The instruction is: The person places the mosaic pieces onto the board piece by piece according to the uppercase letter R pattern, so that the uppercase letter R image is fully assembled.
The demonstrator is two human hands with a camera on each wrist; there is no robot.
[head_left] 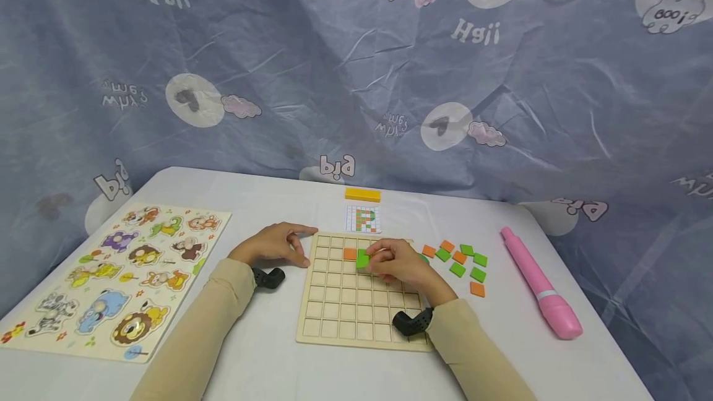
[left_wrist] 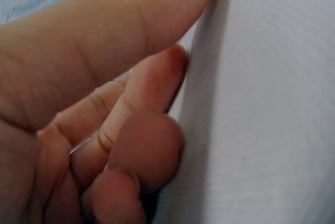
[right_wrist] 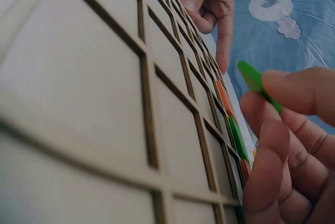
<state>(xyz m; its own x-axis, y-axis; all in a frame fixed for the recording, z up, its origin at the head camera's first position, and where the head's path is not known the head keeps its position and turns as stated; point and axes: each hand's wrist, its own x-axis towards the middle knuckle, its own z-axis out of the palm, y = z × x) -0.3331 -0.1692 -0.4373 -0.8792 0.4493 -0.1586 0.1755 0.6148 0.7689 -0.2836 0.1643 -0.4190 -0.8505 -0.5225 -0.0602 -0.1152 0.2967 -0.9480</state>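
A wooden grid board (head_left: 323,311) lies on the white table. My right hand (head_left: 398,262) is over its upper part, pinching a green square tile (right_wrist: 251,77) between thumb and fingers. Below that tile, in the right wrist view, an orange tile (right_wrist: 224,98) and a green tile (right_wrist: 237,139) sit in the board's cells, with a sliver of another orange one behind the fingers. At the board's upper left corner is my left hand (head_left: 275,245), its index finger stretched to the corner and its thumb at the left edge. The left wrist view shows its other fingers loosely bent near the tabletop.
Several loose orange and green tiles (head_left: 458,270) lie right of the board. Behind it are a pattern card (head_left: 363,219) and a yellow block (head_left: 362,195). An animal puzzle board (head_left: 128,271) lies at the left, a pink microphone-shaped object (head_left: 540,283) at the right.
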